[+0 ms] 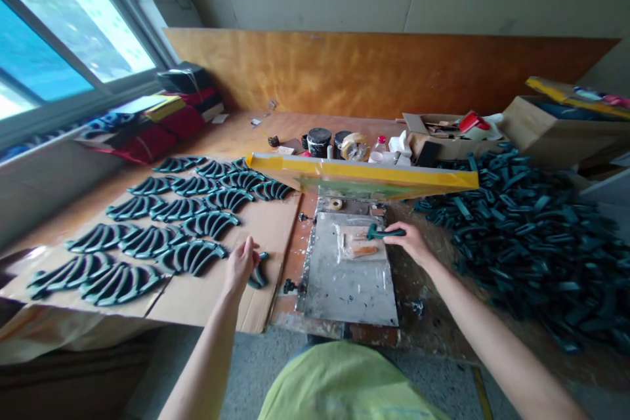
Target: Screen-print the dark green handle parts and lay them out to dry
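Note:
My right hand (409, 244) is closed on one end of a dark green curved plastic handle (378, 232). The handle's wider end is over the clear fixture (347, 251) taped on a grey metal plate (349, 292). To the left, above the cardboard sheet (221, 298), my left hand (242, 261) has its fingers curled in. Whatever they may hold is hidden. Close against its right side is a single dark green handle (258, 273); whether the fingers touch it I cannot tell. Several rows of like handles (123, 282) lie in fanned groups on the cardboard.
A screen frame with yellow tape (364, 174) hangs raised behind the plate. On the right is a large heap of green handles (536, 236). Black knobs (290, 286) stick up beside the plate. Jars (319, 142) and open cardboard boxes (546, 125) stand behind.

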